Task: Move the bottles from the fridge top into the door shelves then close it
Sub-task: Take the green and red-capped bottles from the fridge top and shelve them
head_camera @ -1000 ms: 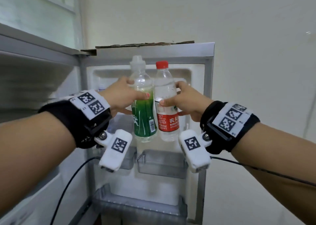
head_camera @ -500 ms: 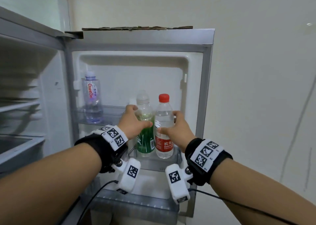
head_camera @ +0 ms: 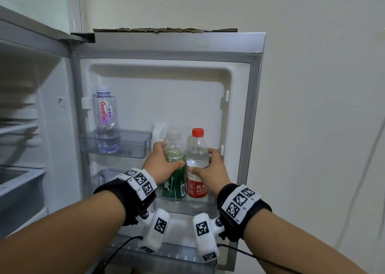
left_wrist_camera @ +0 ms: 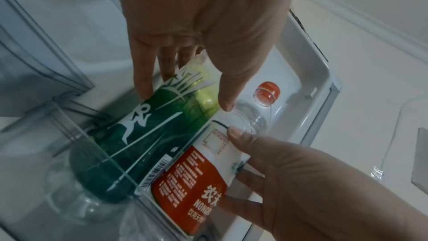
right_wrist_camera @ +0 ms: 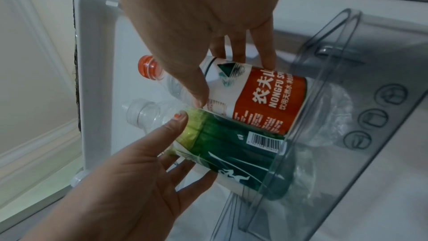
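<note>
**Two bottles going into the door shelf**

Head view: the fridge door [head_camera: 166,98] stands open. The left hand [head_camera: 161,165] has its fingers and thumb curled round the green bottle [head_camera: 175,182]. The right hand [head_camera: 210,167] is curled round the red-cap water bottle [head_camera: 196,169]. Both bottles stand upright, side by side and touching, with their bottoms down inside the clear door shelf [head_camera: 187,208] on the right side of the door. Each hand holds its bottle near the top of the label, so the long way of each bottle runs straight down from the hand into the shelf. I think the next move is just to let go and pull both hands back toward the body. A third bottle, the Ganten water bottle [head_camera: 105,119], stands in the upper left shelf [head_camera: 133,148]. The door is not closed yet
</note>
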